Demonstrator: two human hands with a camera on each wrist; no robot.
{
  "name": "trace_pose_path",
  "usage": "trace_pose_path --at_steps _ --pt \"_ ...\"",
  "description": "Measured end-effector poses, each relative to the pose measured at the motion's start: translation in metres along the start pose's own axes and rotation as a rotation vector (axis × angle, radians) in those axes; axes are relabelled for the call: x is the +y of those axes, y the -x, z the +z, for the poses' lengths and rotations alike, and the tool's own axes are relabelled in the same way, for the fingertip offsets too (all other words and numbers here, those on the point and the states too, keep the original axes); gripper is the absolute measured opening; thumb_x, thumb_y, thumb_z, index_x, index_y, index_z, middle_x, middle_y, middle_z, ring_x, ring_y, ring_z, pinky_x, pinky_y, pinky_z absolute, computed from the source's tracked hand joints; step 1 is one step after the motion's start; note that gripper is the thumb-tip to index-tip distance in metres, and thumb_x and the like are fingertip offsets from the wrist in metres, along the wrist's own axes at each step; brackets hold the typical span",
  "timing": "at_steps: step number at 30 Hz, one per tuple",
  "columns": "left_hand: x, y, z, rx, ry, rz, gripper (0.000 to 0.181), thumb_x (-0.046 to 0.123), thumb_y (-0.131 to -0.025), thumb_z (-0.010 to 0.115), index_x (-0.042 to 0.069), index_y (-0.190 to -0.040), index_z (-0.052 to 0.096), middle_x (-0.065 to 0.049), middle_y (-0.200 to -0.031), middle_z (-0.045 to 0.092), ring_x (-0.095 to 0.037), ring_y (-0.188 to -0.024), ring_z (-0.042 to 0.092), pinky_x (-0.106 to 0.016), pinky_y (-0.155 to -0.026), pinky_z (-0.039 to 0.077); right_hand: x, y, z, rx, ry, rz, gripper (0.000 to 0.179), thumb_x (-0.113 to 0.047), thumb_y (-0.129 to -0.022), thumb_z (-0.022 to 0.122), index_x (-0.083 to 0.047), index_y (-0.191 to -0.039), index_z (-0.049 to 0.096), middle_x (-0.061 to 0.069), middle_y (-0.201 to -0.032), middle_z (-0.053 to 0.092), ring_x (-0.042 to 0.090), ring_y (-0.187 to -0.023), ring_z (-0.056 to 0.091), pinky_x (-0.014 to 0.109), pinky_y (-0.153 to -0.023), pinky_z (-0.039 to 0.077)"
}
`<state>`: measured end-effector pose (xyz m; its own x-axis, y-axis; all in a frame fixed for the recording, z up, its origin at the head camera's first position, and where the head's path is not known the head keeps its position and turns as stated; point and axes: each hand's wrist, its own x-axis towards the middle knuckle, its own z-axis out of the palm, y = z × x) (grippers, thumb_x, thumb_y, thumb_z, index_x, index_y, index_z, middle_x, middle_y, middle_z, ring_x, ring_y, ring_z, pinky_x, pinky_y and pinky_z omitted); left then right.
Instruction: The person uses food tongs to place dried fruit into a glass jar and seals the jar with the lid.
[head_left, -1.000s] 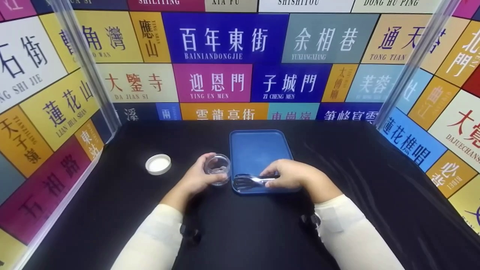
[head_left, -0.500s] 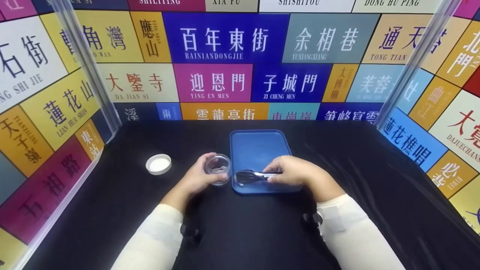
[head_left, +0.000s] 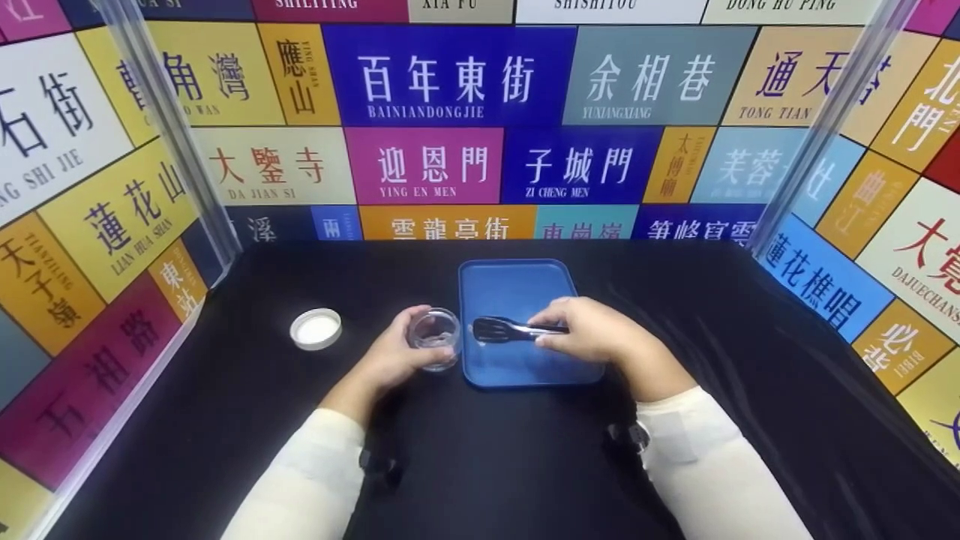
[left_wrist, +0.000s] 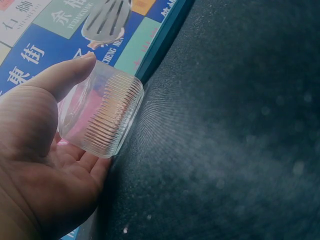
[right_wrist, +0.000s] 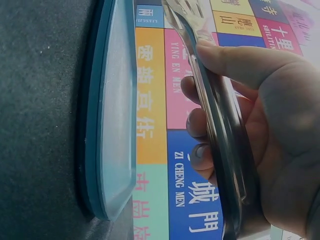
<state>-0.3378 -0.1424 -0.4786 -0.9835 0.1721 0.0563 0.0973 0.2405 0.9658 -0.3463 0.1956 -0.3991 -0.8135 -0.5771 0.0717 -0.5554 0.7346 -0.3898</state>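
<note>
My left hand [head_left: 394, 345] holds a small clear jar [head_left: 436, 337] by its side, just left of the blue tray [head_left: 517, 289]. In the left wrist view, the jar [left_wrist: 112, 112] shows ribbed walls, with the thumb on one side and fingers on the other. My right hand [head_left: 589, 330] grips a pair of tongs [head_left: 499, 328] by the handles, their slotted heads pointing left over the tray. The right wrist view has the tongs' handles [right_wrist: 222, 145] between thumb and curled fingers, above the tray. A small pale bit shows at the tongs' tip; I cannot tell what it is.
A white round lid [head_left: 316, 328] lies on the black cloth [head_left: 480, 465], left of the jar. Sign-patterned panels [head_left: 442, 165] stand around the back and sides, with clear corner posts [head_left: 184, 142] at left and right.
My right hand has lifted the tongs up and away from the tray's near edge, slightly to the right. The left hand and the jar have stayed put.
</note>
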Motion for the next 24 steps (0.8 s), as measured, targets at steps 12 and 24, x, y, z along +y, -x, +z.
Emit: trace_pose_path --at_steps 12,24 --pt "-0.001 0.0 -0.002 -0.011 0.021 0.004 0.094 0.016 -0.083 0.092 0.007 -0.16 0.039 -0.018 -0.158 0.057 -0.035 -0.143 0.06 -0.048 -0.128 0.042 -0.021 -0.004 0.004 0.2 0.067 0.004 0.033 -0.031 -0.1 0.076 -0.023 -0.132 0.077 0.003 -0.112 0.075 0.023 -0.099 0.066 0.047 -0.093 0.057" --pt "0.001 0.0 -0.001 -0.015 0.008 0.005 0.093 0.018 -0.083 0.092 0.007 -0.16 0.04 -0.02 -0.16 0.055 -0.037 -0.146 0.057 -0.049 -0.129 0.038 -0.051 -0.007 0.024 0.33 0.093 -0.005 0.035 -0.034 -0.101 0.075 -0.025 -0.135 0.076 0.001 -0.112 0.074 0.023 -0.101 0.068 0.044 -0.093 0.06"
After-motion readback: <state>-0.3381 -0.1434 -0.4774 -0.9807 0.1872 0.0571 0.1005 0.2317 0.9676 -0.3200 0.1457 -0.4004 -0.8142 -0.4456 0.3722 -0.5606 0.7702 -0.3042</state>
